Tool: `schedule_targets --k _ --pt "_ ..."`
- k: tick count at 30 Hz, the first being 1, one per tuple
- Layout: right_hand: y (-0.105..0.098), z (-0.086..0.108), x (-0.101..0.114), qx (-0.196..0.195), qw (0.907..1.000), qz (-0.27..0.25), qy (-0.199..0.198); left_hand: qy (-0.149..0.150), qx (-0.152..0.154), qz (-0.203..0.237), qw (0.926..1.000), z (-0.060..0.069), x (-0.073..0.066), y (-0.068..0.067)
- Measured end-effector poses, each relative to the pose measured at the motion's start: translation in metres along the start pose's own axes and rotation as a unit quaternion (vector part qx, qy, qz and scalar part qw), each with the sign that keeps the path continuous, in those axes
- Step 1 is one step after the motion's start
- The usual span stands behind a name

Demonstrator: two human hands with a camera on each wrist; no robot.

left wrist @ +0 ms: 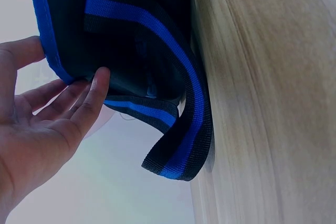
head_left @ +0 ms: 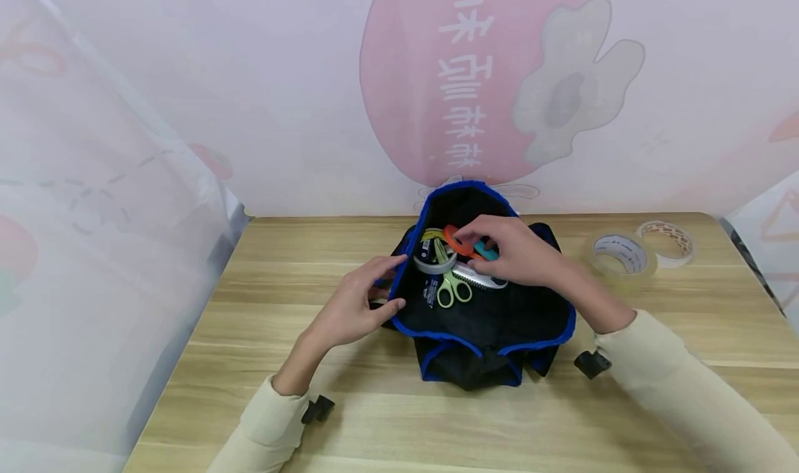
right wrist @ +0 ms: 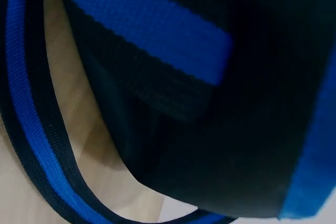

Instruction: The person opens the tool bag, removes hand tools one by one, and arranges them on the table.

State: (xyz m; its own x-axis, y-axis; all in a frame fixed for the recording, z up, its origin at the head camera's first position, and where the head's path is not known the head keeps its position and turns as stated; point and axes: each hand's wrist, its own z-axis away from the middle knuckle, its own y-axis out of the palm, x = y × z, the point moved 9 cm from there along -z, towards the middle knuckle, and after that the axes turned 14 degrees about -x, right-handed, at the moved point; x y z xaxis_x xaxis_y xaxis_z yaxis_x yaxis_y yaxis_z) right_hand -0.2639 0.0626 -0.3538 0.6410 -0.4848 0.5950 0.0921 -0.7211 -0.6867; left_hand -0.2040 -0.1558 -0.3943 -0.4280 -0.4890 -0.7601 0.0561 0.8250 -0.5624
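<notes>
A black bag with blue edging point(head_left: 493, 320) stands with its mouth wide, blue-striped straps point(left wrist: 197, 103) hanging outside it. My left hand point(head_left: 352, 306) rests at its left rim, fingers loosely extended; in the left wrist view that hand point(left wrist: 52, 119) touches the blue edge and the outer side. My right hand point(head_left: 514, 247) reaches inside, fingertips gripping an orange item point(head_left: 457, 243) beside a teal one point(head_left: 487, 251). Green-handled scissors point(head_left: 452, 289), a grey tape roll point(head_left: 435, 268) and a silver tool point(head_left: 480, 277) lie inside. The right wrist view shows the bag's side point(right wrist: 226, 156), not the hand.
On the wooden table point(head_left: 262, 362), a clear tape roll point(head_left: 621, 254) and a narrower pale roll point(head_left: 666, 244) lie right of the bag, close together. A printed white and pink sheet point(head_left: 299, 112) hangs behind the table.
</notes>
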Motion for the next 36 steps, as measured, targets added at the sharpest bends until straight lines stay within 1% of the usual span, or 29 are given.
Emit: schedule_targets --k 4,7,12,17,25,33,36 --pt "0.016 -0.003 0.001 0.024 0.9996 0.008 -0.016 0.002 -0.002 -0.001 1.0 0.0 0.0 -0.001" --pt "0.026 -0.005 0.001 0.039 0.999 0.007 -0.02 0.004 -0.003 -0.001 1.0 0.0 0.001 -0.001" --pt "0.04 -0.009 -0.002 0.053 0.9984 -0.004 -0.017 0.001 0.0 0.002 1.0 0.0 0.001 -0.001" --pt "0.053 -0.01 -0.007 0.07 0.9975 -0.004 0.001 -0.008 0.003 0.001 1.0 0.0 0.004 0.001" --pt "0.069 -0.011 -0.012 0.099 0.995 -0.012 0.013 -0.009 0.004 -0.002 1.0 0.0 0.006 0.001" --pt "0.078 -0.012 -0.016 0.118 0.9928 0.013 0.016 -0.008 0.003 0.0 1.0 -0.001 0.006 0.001" --pt "0.08 -0.011 -0.017 0.132 0.9906 0.022 0.028 -0.008 0.003 0.0 1.0 -0.001 0.005 0.001"
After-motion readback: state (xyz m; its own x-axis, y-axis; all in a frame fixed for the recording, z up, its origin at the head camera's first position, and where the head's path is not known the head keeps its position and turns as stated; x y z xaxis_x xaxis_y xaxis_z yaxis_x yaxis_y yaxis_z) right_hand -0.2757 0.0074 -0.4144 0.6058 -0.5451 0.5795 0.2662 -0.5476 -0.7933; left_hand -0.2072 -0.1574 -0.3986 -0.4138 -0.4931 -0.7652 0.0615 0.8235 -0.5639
